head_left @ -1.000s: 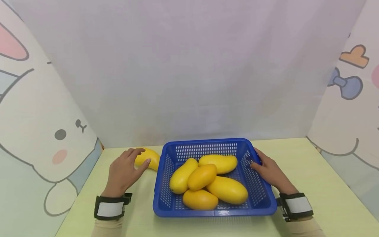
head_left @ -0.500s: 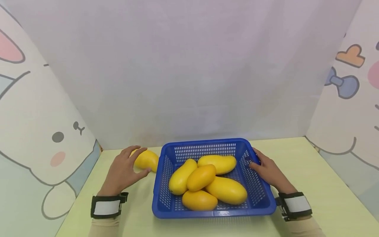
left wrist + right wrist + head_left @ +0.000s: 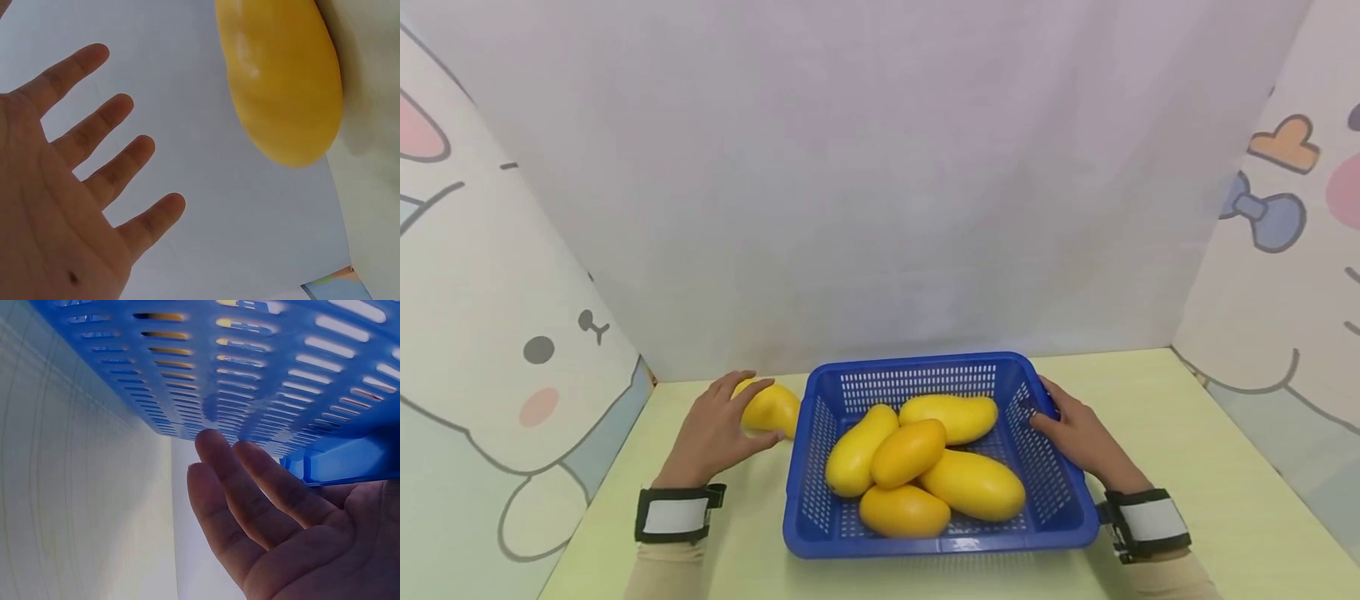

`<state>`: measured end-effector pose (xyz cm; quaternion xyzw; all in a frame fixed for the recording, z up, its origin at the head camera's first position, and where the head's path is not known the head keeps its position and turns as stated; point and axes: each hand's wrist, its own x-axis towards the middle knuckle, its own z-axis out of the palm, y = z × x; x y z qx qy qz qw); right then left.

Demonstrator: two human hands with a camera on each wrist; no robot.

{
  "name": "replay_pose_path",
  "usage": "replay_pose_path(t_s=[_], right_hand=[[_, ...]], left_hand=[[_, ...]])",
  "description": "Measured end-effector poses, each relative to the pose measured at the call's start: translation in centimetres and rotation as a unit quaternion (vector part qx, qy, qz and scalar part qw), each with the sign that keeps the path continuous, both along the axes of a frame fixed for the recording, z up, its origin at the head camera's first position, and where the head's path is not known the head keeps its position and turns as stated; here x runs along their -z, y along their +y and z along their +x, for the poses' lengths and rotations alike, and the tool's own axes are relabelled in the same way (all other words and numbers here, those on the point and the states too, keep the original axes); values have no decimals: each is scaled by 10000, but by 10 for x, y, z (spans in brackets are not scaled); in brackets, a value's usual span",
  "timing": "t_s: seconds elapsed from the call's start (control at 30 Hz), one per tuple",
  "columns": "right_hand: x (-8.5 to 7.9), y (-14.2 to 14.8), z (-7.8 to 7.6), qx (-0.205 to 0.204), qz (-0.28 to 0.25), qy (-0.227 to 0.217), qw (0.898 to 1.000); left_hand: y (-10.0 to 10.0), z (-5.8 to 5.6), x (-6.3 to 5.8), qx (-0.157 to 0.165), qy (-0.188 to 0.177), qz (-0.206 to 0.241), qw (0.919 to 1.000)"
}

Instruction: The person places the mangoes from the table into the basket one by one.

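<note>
A yellow mango (image 3: 777, 411) lies on the table just left of the blue plastic basket (image 3: 940, 546). My left hand (image 3: 711, 433) is beside this mango, thumb and fingers spread around its near side. In the left wrist view the fingers of the left hand (image 3: 69, 187) are straight, with a gap between them and the mango (image 3: 284, 81). At the basket's right side my right hand (image 3: 1086, 429) holds the rim, thumb over the inside and fingers outside. The right wrist view has these fingers (image 3: 234, 512) bent up against the slotted wall (image 3: 194, 400).
Inside the basket several mangoes are piled, a smaller orange-yellow mango (image 3: 910, 452) on top. The pale yellow table (image 3: 1195, 450) meets a whitish back wall (image 3: 880, 192). Side panels with cartoon drawings (image 3: 512, 375) stand to the left and right.
My left hand has spread its thumb and fingers wider beside the loose mango, which looks slightly turned. The right hand keeps its hold on the rim. The whole head view shifts slightly.
</note>
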<state>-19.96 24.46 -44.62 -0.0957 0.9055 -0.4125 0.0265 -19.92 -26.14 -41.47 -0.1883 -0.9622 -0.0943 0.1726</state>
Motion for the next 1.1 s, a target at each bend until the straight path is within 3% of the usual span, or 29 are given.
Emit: replay_pose_path(t_s=[0.4,1.1], right_hand=[[-2,1,0,9,3,-15,10000],[1,-1,1,26,-168,-33,9998]], left_hand=[[1,-12,15,-202,-871,79,9960],[2,-28,27,-190,-1099,-56,9937]])
